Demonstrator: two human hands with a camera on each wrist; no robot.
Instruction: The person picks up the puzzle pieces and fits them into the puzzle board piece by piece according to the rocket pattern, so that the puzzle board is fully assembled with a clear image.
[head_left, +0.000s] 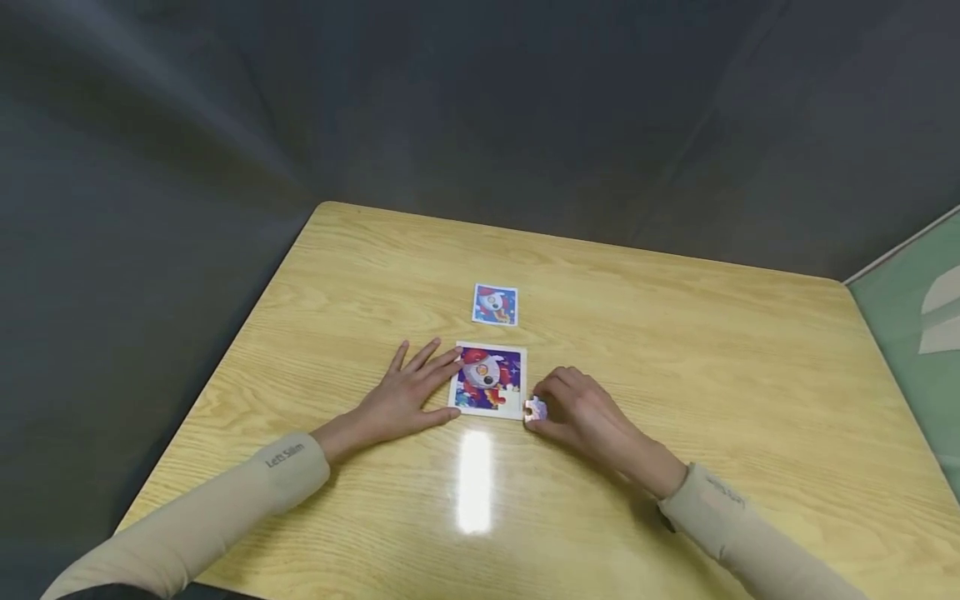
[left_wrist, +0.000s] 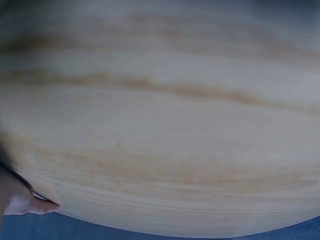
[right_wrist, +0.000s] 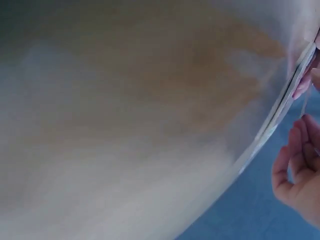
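Note:
A square jigsaw puzzle board [head_left: 513,407] with a white border lies on the table, its picture a red and white cartoon character on purple. The lower right corner of the picture shows bare white. My left hand [head_left: 408,392] lies spread on the table, fingertips and thumb tip at the board's left edge. Just off the board's lower right edge, my right hand [head_left: 588,414] pinches a puzzle piece [head_left: 537,409] between thumb and fingers. In the right wrist view the right hand [right_wrist: 302,167] has curled fingers holding a thin edge; the left wrist view shows only a bit of hand [left_wrist: 30,204].
A small picture card [head_left: 495,305] with a similar character lies beyond the board. The wooden table [head_left: 720,358] has a bright light reflection [head_left: 474,483] in front of the board. Dark cloth [head_left: 480,108] hangs behind, and a green panel [head_left: 911,350] stands at the right.

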